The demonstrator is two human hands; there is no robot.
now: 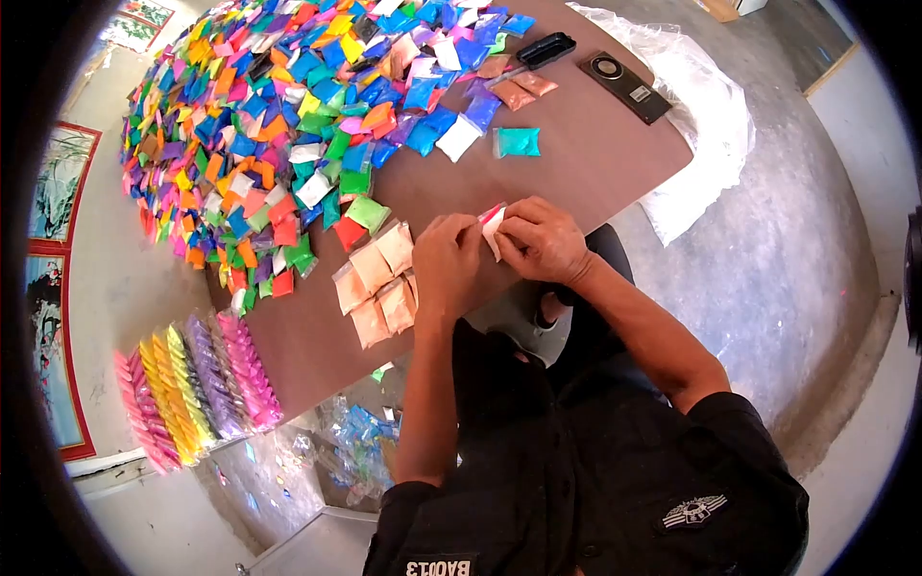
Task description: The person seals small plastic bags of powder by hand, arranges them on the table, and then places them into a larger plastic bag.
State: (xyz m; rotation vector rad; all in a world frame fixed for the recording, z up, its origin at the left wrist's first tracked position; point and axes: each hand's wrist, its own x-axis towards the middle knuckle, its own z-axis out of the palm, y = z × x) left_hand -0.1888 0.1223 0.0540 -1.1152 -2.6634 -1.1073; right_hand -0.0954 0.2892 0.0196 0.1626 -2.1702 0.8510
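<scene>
Near the table's front edge, my left hand [448, 261] and my right hand [544, 240] meet at a small white packet [491, 227] with a red strip along its top. My right fingers are pinched on the packet's right side. The left fingers are closed at its left edge, partly hidden by the back of the hand. Just left of my left hand lies a block of peach-coloured packets [370, 286], set in rows. A green packet [367, 213] and a red packet [349, 233] lie just beyond them.
A large heap of coloured packets [288, 106] covers the far left of the brown table [595, 154]. Rows of pink, yellow and purple packets [197, 384] stand at the left corner. A teal packet [519, 142], a black tray [545, 50] and a dark flat box [624, 86] lie farther right.
</scene>
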